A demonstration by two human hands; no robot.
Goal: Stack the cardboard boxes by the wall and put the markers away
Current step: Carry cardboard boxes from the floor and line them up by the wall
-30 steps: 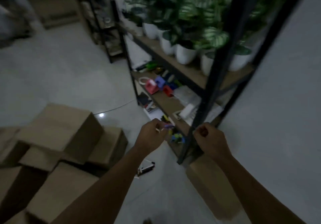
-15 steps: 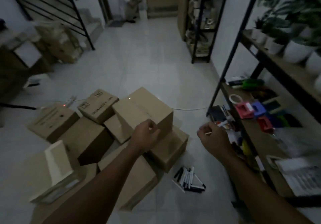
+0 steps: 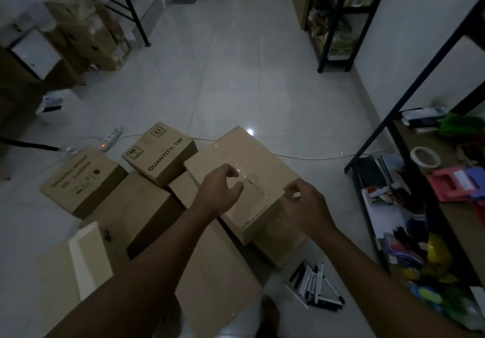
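Several brown cardboard boxes lie in a loose heap on the white tiled floor. The taped box [image 3: 252, 164] sits highest, on top of a lower box [image 3: 278, 243]. My left hand [image 3: 220, 193] hovers over its top with fingers curled and apart, holding nothing. My right hand [image 3: 307, 206] reaches to the box's near right corner, fingers apart; whether it touches the box is unclear. A box printed "QUANTITY: 100" [image 3: 160, 154] lies behind to the left. A bundle of black and white markers [image 3: 315, 288] lies on the floor to the right of the heap.
A black metal shelf rack [image 3: 388, 125] full of stationery stands along the right wall. A power strip [image 3: 110, 138] and a white cable [image 3: 315, 156] run across the floor behind the boxes. More cartons [image 3: 86, 33] sit by the stair railing at far left. My foot [image 3: 270, 311] shows below.
My view swung from the shelf rack to the box heap. Both hands moved from the rack post to above the top taped box, and the fingers uncurled from loose fists.
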